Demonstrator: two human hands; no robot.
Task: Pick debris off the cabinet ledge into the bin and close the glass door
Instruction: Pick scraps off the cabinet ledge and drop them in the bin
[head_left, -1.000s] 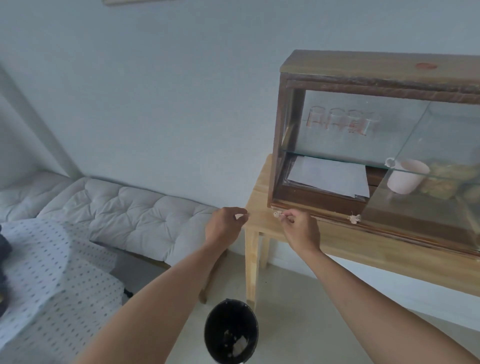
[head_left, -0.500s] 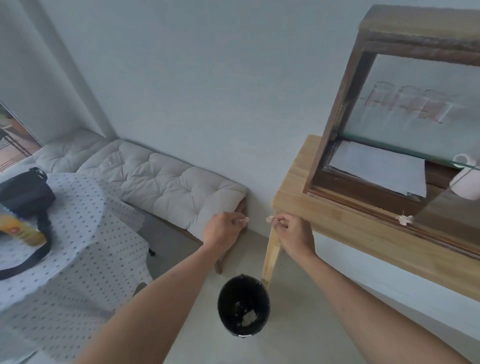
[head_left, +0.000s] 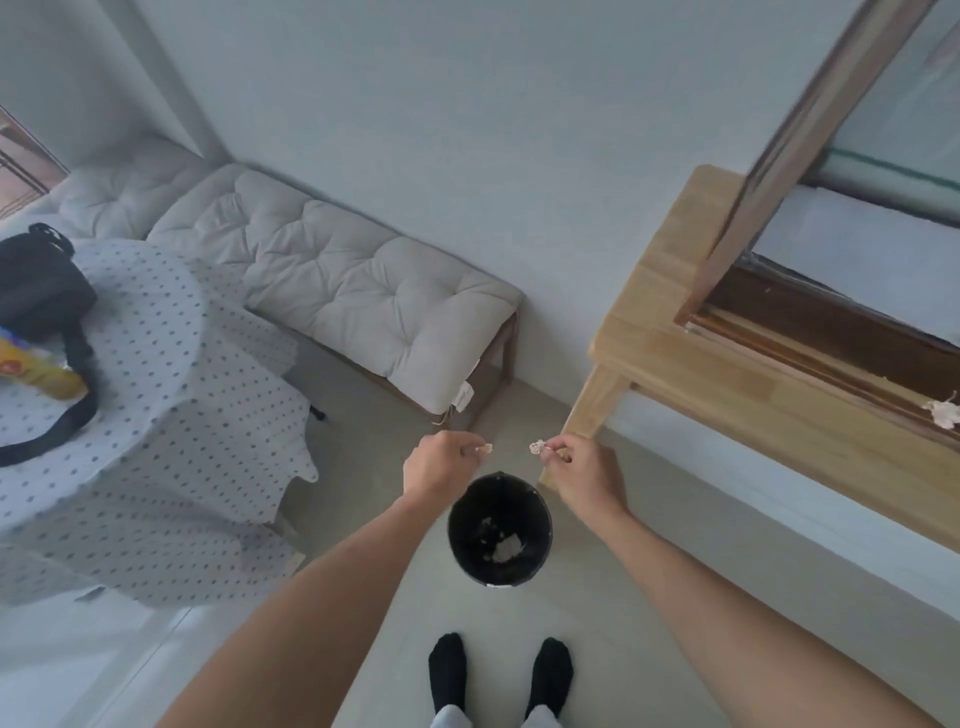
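A black bin (head_left: 500, 530) stands on the floor below my hands, with pale scraps at its bottom. My left hand (head_left: 439, 470) pinches a small pale piece of debris (head_left: 486, 448) just above the bin's far rim. My right hand (head_left: 584, 475) pinches another pale scrap (head_left: 537, 446) beside it. One more crumpled scrap (head_left: 944, 413) lies on the cabinet ledge (head_left: 810, 358) at the right edge. The wood-framed glass cabinet (head_left: 779, 171) sits on a light wooden table (head_left: 675, 312); its glass door is mostly out of frame.
A cushioned bench (head_left: 332, 280) runs along the wall to the left. A table with a dotted cloth (head_left: 130, 395) holds a black bag (head_left: 36, 286) and a yellow packet (head_left: 36, 371). My feet in black socks (head_left: 498, 670) stand on the floor behind the bin.
Both hands have come away from the cabinet ledge and dropped down to just over the bin, each still pinching a scrap. The view has tilted down toward the floor.
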